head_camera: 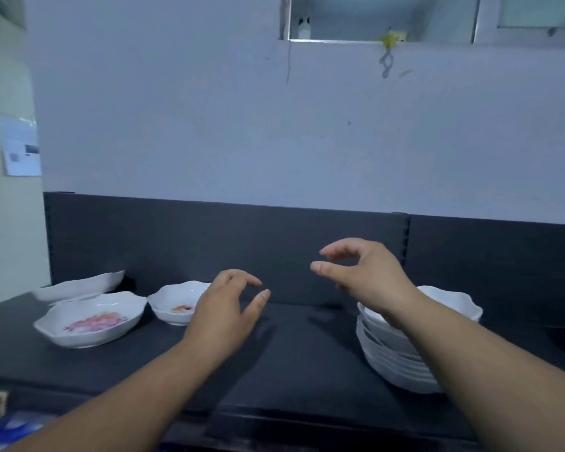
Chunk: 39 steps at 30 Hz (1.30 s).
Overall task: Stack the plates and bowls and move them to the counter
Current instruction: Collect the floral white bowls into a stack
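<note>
Stack (385,362) sits beside right hand (367,275), bowl (173,301) beside left hand (225,309); both loosely spread, empty.

Two hands are in view, the left hand (229,308) and the right hand (369,275). On the one dark bench (307,353) lie three loose white dishes, all toward nine o'clock of the left hand: one small bowl (177,301) nearest, one wider patterned bowl (92,321) farther out, and one shallow plate (79,287) at ten o'clock behind that. At four o'clock of the right hand stands one stack (395,363) of white dishes, one scalloped bowl (450,301) on top; some six rims show below it, but blur and the forearm leave that count unsure. One paper sheet (22,148) hangs on the wall.
</note>
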Each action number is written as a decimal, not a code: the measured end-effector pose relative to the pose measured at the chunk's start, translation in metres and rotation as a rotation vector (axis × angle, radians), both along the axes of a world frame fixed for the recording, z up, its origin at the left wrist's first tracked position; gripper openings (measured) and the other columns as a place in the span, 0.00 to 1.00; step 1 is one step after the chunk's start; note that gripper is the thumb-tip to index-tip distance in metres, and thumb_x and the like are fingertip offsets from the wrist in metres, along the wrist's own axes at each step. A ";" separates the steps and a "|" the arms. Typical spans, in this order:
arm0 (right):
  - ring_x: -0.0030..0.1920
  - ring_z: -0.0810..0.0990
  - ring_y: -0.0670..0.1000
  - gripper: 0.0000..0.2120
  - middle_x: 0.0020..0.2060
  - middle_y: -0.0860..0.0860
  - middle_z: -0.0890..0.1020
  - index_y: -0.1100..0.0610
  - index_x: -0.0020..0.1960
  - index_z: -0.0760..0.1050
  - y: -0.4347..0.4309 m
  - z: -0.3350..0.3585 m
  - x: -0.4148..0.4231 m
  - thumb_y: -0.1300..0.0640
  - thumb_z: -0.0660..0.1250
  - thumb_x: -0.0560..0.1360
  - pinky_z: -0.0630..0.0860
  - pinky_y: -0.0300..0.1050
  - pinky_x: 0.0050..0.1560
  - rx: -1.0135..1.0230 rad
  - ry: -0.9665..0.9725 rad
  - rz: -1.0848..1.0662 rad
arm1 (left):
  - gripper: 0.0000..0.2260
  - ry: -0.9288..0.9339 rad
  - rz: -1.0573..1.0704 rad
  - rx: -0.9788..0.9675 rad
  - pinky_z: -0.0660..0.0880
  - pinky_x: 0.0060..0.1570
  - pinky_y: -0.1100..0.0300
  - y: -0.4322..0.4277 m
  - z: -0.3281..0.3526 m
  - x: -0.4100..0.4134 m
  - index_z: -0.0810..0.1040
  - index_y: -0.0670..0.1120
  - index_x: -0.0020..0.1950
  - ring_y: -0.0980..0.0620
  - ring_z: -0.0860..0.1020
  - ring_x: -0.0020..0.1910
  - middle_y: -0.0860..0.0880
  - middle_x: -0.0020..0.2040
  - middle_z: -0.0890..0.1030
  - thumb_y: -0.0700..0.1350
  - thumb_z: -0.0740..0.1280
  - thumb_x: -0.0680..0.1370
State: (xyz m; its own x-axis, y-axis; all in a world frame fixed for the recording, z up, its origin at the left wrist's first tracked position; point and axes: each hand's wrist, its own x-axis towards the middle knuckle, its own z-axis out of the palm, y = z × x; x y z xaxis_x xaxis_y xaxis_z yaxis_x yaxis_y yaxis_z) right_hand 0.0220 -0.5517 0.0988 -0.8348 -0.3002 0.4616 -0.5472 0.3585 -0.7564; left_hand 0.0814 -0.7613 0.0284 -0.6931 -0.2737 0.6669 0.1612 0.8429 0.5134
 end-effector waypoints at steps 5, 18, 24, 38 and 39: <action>0.33 0.82 0.44 0.14 0.50 0.42 0.82 0.45 0.50 0.80 -0.080 -0.005 0.002 0.44 0.77 0.68 0.77 0.36 0.36 0.068 -0.025 0.068 | 0.09 -0.064 0.097 0.004 0.69 0.54 0.61 -0.076 0.001 0.019 0.77 0.54 0.55 0.57 0.75 0.52 0.59 0.57 0.72 0.51 0.67 0.76; 0.60 0.74 0.46 0.22 0.61 0.42 0.75 0.44 0.60 0.77 -0.226 -0.063 -0.004 0.44 0.76 0.68 0.70 0.39 0.53 0.332 -0.150 0.112 | 0.15 -0.319 0.246 -0.035 0.69 0.60 0.57 -0.212 -0.018 0.038 0.74 0.56 0.60 0.53 0.78 0.53 0.57 0.63 0.71 0.54 0.67 0.74; 0.59 0.75 0.47 0.22 0.65 0.44 0.75 0.46 0.65 0.76 -0.259 -0.091 -0.009 0.49 0.72 0.72 0.68 0.36 0.50 0.468 -0.153 0.081 | 0.16 -0.376 0.184 -0.034 0.69 0.62 0.56 -0.223 -0.028 0.032 0.73 0.56 0.61 0.56 0.77 0.54 0.58 0.64 0.70 0.56 0.66 0.74; 0.38 0.75 0.45 0.11 0.37 0.45 0.80 0.47 0.32 0.75 -0.245 -0.106 -0.019 0.59 0.69 0.71 0.67 0.34 0.31 0.339 -0.176 -0.124 | 0.15 -0.355 0.142 -0.118 0.62 0.69 0.53 -0.210 -0.021 0.021 0.73 0.58 0.60 0.56 0.71 0.62 0.59 0.65 0.69 0.57 0.65 0.75; 0.37 0.75 0.43 0.10 0.36 0.43 0.78 0.48 0.33 0.76 -0.240 -0.103 -0.019 0.59 0.70 0.71 0.66 0.33 0.30 0.320 -0.164 -0.127 | 0.15 -0.346 0.139 -0.120 0.61 0.69 0.53 -0.207 -0.019 0.019 0.73 0.58 0.60 0.57 0.70 0.63 0.58 0.65 0.69 0.57 0.65 0.75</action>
